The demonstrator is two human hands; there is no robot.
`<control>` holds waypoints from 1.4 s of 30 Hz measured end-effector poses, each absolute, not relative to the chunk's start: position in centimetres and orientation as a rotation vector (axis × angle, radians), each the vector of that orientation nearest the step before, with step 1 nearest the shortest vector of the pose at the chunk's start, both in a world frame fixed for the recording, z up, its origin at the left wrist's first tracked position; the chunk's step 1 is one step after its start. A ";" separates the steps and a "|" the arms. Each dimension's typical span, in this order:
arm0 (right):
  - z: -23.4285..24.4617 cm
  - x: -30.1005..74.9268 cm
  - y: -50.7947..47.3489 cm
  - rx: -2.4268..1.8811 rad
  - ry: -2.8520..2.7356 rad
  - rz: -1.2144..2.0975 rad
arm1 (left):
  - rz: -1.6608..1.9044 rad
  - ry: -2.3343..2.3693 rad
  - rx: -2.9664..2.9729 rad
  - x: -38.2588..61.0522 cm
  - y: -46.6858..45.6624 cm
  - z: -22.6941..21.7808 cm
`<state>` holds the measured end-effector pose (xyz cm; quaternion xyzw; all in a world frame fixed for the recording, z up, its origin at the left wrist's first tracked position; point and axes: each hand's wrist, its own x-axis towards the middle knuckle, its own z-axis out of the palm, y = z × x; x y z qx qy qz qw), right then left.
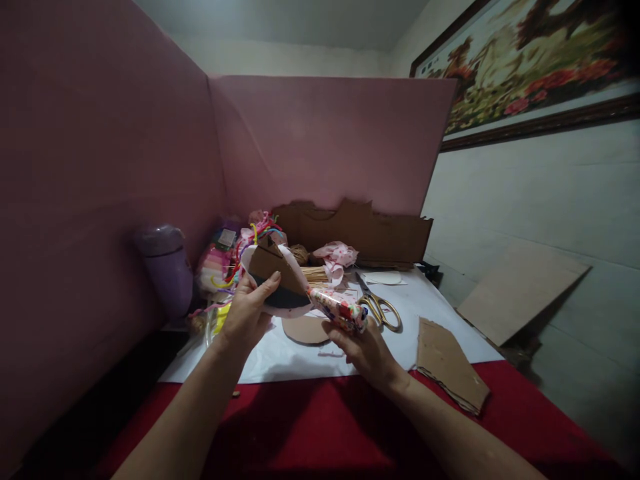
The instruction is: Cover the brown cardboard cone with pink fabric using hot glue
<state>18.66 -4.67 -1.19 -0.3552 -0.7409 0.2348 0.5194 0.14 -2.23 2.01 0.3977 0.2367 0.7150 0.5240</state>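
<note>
My left hand grips a cut cardboard piece by its near left side, thumb on top. The piece is brown with a dark band low down and a white layer curling up round its edge. In my right hand is a shiny tube with a colourful pattern, its narrow end at the right edge of the cardboard piece; whether they touch I cannot tell. Beneath the hands a round cardboard disc lies on white paper. Gold-handled scissors lie just beyond my right hand.
At the left stand a purple bottle and a pile of bagged craft supplies with coloured pipe cleaners. Wooden sticks and crumpled pink tissue lie behind. Folded cardboard rests at the right on the red cloth.
</note>
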 end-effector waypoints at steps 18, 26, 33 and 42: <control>-1.2 18.9 -4.8 -0.831 -1.812 0.614 | 1.751 0.574 0.938 0.3 -2.2 2.1; -1.1 18.9 -4.9 -0.830 -1.840 0.590 | 1.786 0.585 0.885 0.4 -2.5 2.5; -1.1 18.7 -4.9 -0.903 -1.811 0.547 | 1.787 0.623 0.849 0.3 -2.5 2.6; -0.9 18.5 -4.9 -0.910 -1.822 0.531 | 1.776 0.605 0.865 0.3 -2.3 2.4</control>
